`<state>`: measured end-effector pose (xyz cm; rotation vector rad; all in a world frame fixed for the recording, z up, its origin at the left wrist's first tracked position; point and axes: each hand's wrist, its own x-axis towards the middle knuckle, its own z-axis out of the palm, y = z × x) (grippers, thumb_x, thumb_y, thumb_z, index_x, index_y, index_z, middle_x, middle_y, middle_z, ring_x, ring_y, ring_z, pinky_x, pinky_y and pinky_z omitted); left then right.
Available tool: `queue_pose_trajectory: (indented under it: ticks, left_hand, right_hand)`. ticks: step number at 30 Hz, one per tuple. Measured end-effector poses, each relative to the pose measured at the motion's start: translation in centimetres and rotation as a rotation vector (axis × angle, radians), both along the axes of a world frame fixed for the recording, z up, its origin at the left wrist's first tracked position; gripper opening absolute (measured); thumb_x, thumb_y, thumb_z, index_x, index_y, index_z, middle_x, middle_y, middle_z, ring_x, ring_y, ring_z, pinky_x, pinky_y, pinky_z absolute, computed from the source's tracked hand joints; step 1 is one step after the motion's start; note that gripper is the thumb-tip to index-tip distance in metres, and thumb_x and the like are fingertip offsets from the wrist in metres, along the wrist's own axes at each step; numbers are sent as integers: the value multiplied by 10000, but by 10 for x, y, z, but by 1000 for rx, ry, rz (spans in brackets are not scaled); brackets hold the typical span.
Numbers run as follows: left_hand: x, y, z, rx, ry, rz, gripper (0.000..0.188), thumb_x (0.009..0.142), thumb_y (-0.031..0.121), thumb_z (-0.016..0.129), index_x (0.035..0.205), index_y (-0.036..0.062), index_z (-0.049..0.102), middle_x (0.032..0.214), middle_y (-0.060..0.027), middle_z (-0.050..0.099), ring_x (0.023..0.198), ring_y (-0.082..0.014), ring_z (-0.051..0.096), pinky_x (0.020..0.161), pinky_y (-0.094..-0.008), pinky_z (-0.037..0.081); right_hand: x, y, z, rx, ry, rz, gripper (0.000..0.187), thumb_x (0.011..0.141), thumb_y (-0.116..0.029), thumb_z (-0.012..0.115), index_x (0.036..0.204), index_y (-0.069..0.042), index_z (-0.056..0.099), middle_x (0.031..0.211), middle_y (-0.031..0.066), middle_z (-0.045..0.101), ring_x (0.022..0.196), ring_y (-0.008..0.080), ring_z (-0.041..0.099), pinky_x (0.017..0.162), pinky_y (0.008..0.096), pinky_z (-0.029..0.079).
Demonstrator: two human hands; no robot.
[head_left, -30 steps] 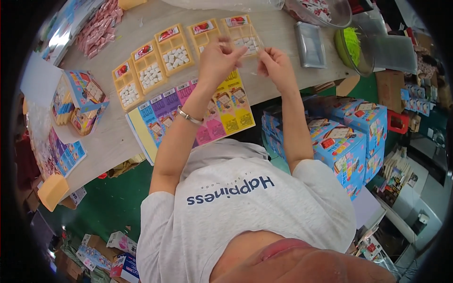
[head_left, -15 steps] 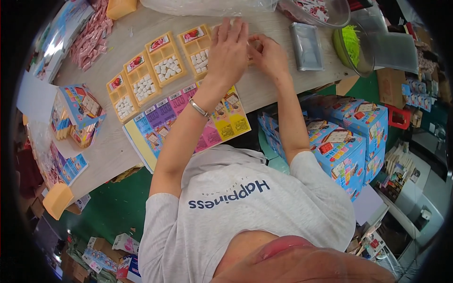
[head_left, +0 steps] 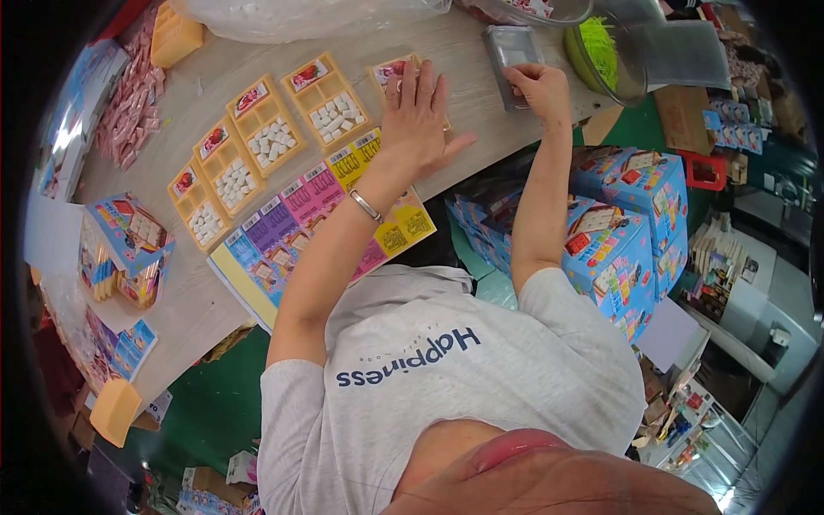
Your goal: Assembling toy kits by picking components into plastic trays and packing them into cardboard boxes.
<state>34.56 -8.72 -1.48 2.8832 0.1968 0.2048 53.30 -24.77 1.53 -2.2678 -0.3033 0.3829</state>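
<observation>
My left hand (head_left: 419,129) lies palm down with its fingers stretched over a yellow compartment tray (head_left: 379,75), covering most of it. A red-and-white packet (head_left: 391,70) shows at that tray's far end. My right hand (head_left: 542,93) is closed in a pinch at the near right part of a grey rectangular plastic box (head_left: 508,53); whatever lies between the fingertips is hidden. To the left of my left hand stand several more yellow trays (head_left: 296,84), each with small white pieces (head_left: 338,117) in its near part and a strawberry-printed packet (head_left: 310,75) at its far end.
Colourful printed card sheets (head_left: 283,225) lie along the near table edge. Pink packets (head_left: 129,112) are heaped at the left. A bowl with bright green strips (head_left: 598,53) stands at the right. Stacked blue printed boxes (head_left: 614,249) sit below the table's right side.
My right hand has moved right, away from my left hand, to the grey plastic box. My left hand has flattened, its thumb spread. The whole view has shifted slightly.
</observation>
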Motion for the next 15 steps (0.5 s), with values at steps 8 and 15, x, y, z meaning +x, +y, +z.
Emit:
queue_pose_trajectory:
  ticks: [8,15]
  left_hand:
    - [5,9,-3,-114,-115,0,939,915,701,456,1516,-9,334,1610,-246,226,1521,-403,117,1220,-535,64]
    - [-9,9,19,-235,-231,9,787,975,577,486,1497,2,359,1541,-250,358,1461,-408,279,1202,-529,178]
  right_hand:
    - [0,4,9,154,150,-23,240,858,-201,771,946,22,767,713,-4,657,594,62,558,546,233,456]
    - [-2,6,13,89,90,-17,286,838,-252,790,956,7,768,737,-1,667,606,64,576,547,231,463]
